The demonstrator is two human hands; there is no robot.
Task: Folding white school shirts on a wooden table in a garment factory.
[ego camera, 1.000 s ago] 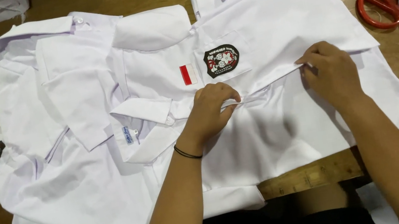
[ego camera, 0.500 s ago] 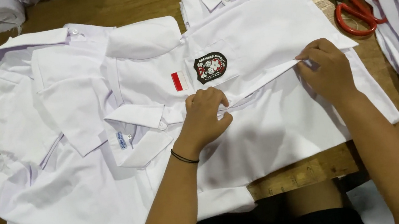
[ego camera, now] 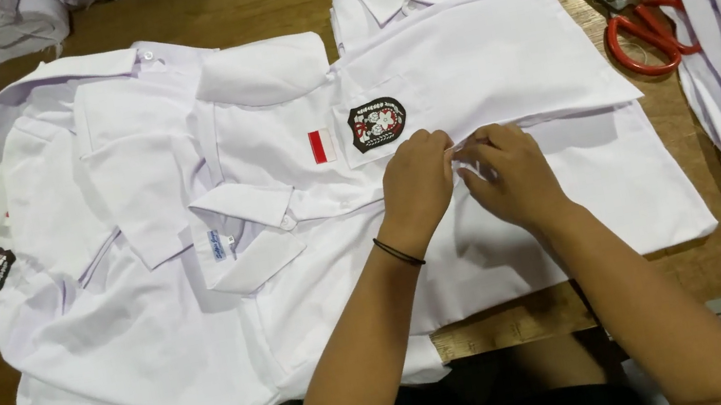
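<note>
Both hands pinching the front edge of the shirt, right by the chest patch

You're working your left hand [ego camera: 417, 185] and right hand [ego camera: 511, 174] side by side, fingers curled tight and nipping the folded front edge of the white short-sleeved cotton shirt [ego camera: 494, 60] that's lying flat on the brown wooden table [ego camera: 520, 323], on top of more white shirts. I'd say keep the pinches close together and the cloth pulled taut so the edge isn't wandering. Just beyond your knuckles the black embroidered badge [ego camera: 377, 122] and small red-and-white rectangular patch [ego camera: 322, 146] are sitting. Farther off to the right, red-handled metal scissors [ego camera: 641, 29] are lying well apart.
</note>
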